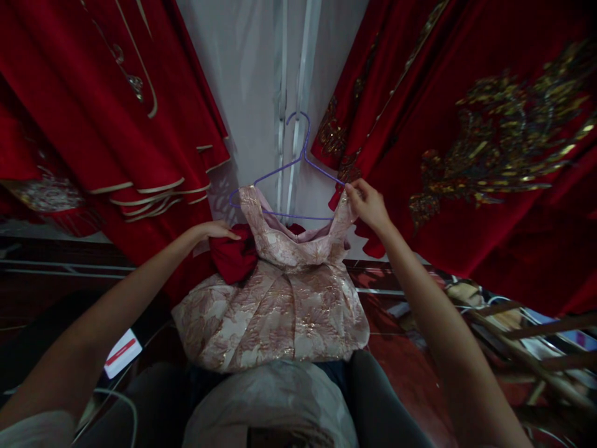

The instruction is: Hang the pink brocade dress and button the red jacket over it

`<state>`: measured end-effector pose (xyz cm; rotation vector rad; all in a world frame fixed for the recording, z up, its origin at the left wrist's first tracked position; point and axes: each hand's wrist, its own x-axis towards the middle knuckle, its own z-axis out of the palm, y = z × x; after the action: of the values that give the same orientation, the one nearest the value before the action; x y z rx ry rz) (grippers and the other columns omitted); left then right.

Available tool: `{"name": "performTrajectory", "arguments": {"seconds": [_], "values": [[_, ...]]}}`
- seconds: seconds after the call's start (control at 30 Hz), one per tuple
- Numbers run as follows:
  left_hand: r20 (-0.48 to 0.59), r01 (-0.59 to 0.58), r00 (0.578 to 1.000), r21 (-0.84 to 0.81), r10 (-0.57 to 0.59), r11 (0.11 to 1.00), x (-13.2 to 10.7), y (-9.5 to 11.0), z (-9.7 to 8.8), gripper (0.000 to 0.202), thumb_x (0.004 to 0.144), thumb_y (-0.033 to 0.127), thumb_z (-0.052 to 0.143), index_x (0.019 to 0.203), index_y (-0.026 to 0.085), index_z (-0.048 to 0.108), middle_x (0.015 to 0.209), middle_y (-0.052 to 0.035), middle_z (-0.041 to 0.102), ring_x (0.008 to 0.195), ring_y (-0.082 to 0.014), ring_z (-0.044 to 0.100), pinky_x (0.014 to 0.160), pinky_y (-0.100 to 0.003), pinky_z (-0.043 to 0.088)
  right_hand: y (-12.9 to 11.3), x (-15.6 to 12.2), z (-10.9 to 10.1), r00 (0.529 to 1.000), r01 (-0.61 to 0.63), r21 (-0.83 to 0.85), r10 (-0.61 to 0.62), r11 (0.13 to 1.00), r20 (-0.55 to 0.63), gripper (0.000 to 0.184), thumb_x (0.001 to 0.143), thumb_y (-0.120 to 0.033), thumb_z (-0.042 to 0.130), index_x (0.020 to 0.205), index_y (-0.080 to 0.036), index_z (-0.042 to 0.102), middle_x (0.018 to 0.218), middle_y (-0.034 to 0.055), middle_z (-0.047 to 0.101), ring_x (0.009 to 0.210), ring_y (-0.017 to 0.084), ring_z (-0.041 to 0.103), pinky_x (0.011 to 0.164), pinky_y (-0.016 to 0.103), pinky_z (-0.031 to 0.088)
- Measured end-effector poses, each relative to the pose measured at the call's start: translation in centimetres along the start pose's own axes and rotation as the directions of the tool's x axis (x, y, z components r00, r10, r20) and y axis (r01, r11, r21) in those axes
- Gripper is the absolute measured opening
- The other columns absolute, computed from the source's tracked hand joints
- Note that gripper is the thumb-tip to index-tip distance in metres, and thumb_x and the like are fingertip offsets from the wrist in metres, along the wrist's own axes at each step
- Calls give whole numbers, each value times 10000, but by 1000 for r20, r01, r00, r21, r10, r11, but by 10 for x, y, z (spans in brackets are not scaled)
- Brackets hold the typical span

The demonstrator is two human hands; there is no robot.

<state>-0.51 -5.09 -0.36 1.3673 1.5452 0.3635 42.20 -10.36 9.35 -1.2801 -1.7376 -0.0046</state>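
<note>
A pale pink and gold brocade dress (298,305) hangs in front of me on a purple wire hanger (280,168), its skirt spread down towards my lap. My right hand (368,204) pinches the dress's right shoulder strap where it meets the end of the hanger. The left strap sits over the hanger's other arm. My left hand (218,231) is closed on a red cloth (233,256) beside the bodice; some of its fingers are hidden. That cloth overlaps the dress's left edge.
Red garments with light trim (153,168) hang on the left, and a red garment with gold sequin embroidery (485,149) on the right. Behind the hanger is a pale wall (252,74) with metal uprights. A white and red box (123,353) and a wooden frame (527,336) are lower down.
</note>
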Motion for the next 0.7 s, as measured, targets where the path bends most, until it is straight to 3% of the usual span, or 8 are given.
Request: {"name": "performTrajectory", "arguments": {"seconds": [0.07,0.13,0.23,0.33,0.43,0.5,0.6,0.7], "values": [[-38,-16,999,-59,14,998,2,1,-3,329,471,348,850,702,165,704,655,-39,711,606,-202,662,556,-243,501,2,0,0,1000,6,8,-6,1000,4,418,871,-593,445,805,-200,570,666,7,573,609,148,528,582,249,372],[-157,-130,984,-316,83,940,4,8,-11,287,573,316,818,778,157,696,692,-33,716,634,-172,660,622,-244,518,3,1,0,1000,11,12,-11,1000,5,420,871,-593,442,810,-199,572,683,11,583,620,150,533,586,250,375],[-384,-345,915,-592,122,728,0,33,-31,189,779,253,674,925,137,646,702,-1,699,650,-109,634,712,-239,525,3,1,0,1000,9,11,-9,1000,0,431,871,-597,433,809,-196,576,689,17,594,624,153,532,589,253,379],[-468,-501,859,-687,208,526,-25,75,-43,194,885,239,525,986,93,604,640,5,651,600,-88,591,681,-236,529,-1,1,-1,1000,1,2,-1,1000,3,427,867,-590,444,794,-192,581,693,22,610,626,155,536,595,256,379],[-499,-660,749,-613,436,434,-75,123,-30,258,958,268,430,1010,76,594,447,80,423,374,-20,345,440,-138,375,-6,0,-3,999,4,-3,-3,1000,47,425,857,-586,467,751,-190,578,671,22,611,617,153,535,592,257,371],[-387,-735,651,-535,652,416,-113,155,-14,334,1005,296,328,1073,92,583,411,118,224,315,-10,140,364,-132,203,-11,-1,-6,996,12,12,-13,1000,93,432,854,-590,470,722,-190,568,658,20,610,605,149,529,584,256,364],[-382,-886,457,-270,803,376,-148,191,5,335,999,262,342,1048,42,590,446,111,189,333,4,177,430,-133,144,-15,-3,-8,994,13,0,-13,1000,104,434,842,-599,486,717,-191,565,646,19,609,594,147,524,573,257,354],[-359,-854,498,-49,789,517,-135,202,9,304,972,251,401,1051,36,601,537,74,356,423,7,297,529,-160,251,-16,-5,-7,998,12,-38,-9,999,67,437,839,-604,486,724,-192,571,632,17,596,589,149,516,567,258,346]]}}
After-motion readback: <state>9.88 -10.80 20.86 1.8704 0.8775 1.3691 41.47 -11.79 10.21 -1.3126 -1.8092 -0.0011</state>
